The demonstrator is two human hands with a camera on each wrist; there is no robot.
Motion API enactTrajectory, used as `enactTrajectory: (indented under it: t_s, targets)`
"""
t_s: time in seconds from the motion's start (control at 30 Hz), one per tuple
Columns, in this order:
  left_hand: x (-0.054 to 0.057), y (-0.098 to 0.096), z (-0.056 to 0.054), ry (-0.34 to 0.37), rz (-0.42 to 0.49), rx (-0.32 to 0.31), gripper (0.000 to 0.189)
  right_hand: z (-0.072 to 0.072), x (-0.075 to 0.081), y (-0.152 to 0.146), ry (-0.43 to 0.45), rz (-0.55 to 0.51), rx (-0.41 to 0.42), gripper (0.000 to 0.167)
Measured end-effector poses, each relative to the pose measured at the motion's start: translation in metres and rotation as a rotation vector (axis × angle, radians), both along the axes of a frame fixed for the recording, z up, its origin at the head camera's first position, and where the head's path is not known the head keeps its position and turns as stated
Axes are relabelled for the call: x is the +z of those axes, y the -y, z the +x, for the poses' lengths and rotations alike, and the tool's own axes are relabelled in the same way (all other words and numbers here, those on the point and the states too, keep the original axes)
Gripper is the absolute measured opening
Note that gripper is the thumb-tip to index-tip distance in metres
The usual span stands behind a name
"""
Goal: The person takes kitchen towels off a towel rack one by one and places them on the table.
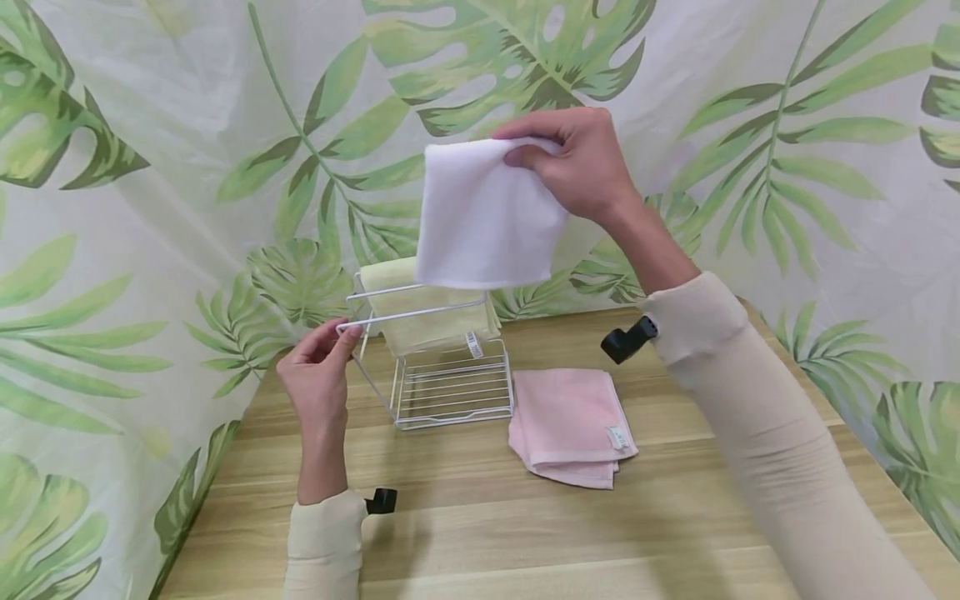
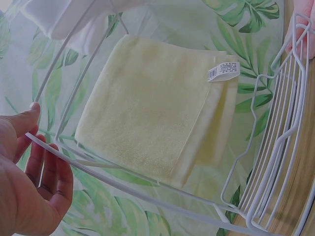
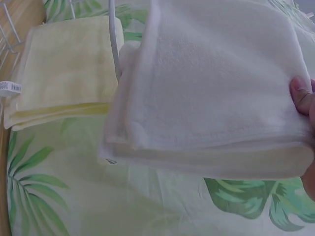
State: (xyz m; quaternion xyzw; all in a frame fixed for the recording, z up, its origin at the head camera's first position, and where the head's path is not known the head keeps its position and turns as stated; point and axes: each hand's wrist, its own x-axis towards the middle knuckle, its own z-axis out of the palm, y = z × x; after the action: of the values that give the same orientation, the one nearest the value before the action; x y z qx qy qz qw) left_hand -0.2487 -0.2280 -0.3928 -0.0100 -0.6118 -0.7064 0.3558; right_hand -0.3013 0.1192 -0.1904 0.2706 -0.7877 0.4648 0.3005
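My left hand (image 1: pixel 318 375) pinches the front left corner of a white wire rack (image 1: pixel 412 315) between thumb and fingers. A folded pale yellow towel (image 1: pixel 427 329) hangs over a rear upper bar, its printed white label (image 2: pixel 224 72) at the lower edge. Up above the rack, my right hand (image 1: pixel 581 162) pinches a folded white towel (image 1: pixel 487 217) by its upper right edge, thumb in front. The towel hangs down and overlaps the yellow one in the head view. In the right wrist view its folded layers (image 3: pixel 216 93) are seen close beside a rack bar.
A folded pink towel (image 1: pixel 566 412) with a small label lies on the wooden table (image 1: pixel 480 533), right of the rack's wire base shelf (image 1: pixel 453 372). Behind the table hangs a leaf-patterned cloth (image 1: pixel 300 125). Black camera mounts (image 1: pixel 628 340) stick out from both sleeves.
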Motion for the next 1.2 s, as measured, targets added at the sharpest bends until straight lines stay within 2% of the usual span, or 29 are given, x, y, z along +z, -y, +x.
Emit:
enactTrajectory:
  t_s: [0.2, 0.37, 0.57, 0.83, 1.07, 1.2]
  targets:
    - [0.000, 0.002, -0.001, -0.003, -0.001, -0.002, 0.027, 0.004, -0.011, -0.019, -0.001, -0.022, -0.041, 0.014]
    - [0.000, 0.002, 0.001, 0.003, -0.023, 0.010, 0.032, 0.007, -0.021, -0.032, 0.015, -0.050, -0.067, 0.014]
    - [0.000, 0.004, 0.000, -0.008, -0.028, 0.006, 0.032, 0.013, -0.032, -0.050, -0.043, -0.066, -0.063, 0.014]
    - [0.000, 0.003, 0.001, 0.000, -0.014, 0.004, 0.032, 0.033, -0.048, -0.073, -0.004, -0.076, -0.067, 0.016]
    - [-0.002, 0.002, 0.000, -0.002, -0.003, -0.003, 0.021, 0.050, -0.069, -0.087, -0.037, -0.016, -0.071, 0.018]
    - [-0.001, 0.002, 0.001, -0.001, -0.009, 0.002, 0.030, 0.060, -0.081, -0.092, -0.037, 0.002, -0.070, 0.019]
